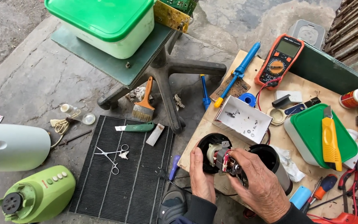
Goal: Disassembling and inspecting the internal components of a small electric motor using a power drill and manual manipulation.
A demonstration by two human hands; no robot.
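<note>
My left hand (201, 174) grips the rim of a round black housing (212, 143) that rests on the edge of a wooden board (303, 89). Out of that housing sticks a small electric motor (222, 159) with copper windings and red wires, and my right hand (262, 184) holds it from the right. Just behind my right hand lies a dark cylindrical casing (270, 159) with its mouth facing me. A small white box (243, 118) with screws in it stands just beyond the housing.
The board carries an orange multimeter (279, 60), a blue soldering iron (237, 74), a green-lidded tub (318, 135) with a yellow utility knife (330, 141), and screwdrivers and pliers. On the ground lie a black ribbed mat (125, 182) with scissors, a paintbrush (144, 105), and a green blender base (38, 195).
</note>
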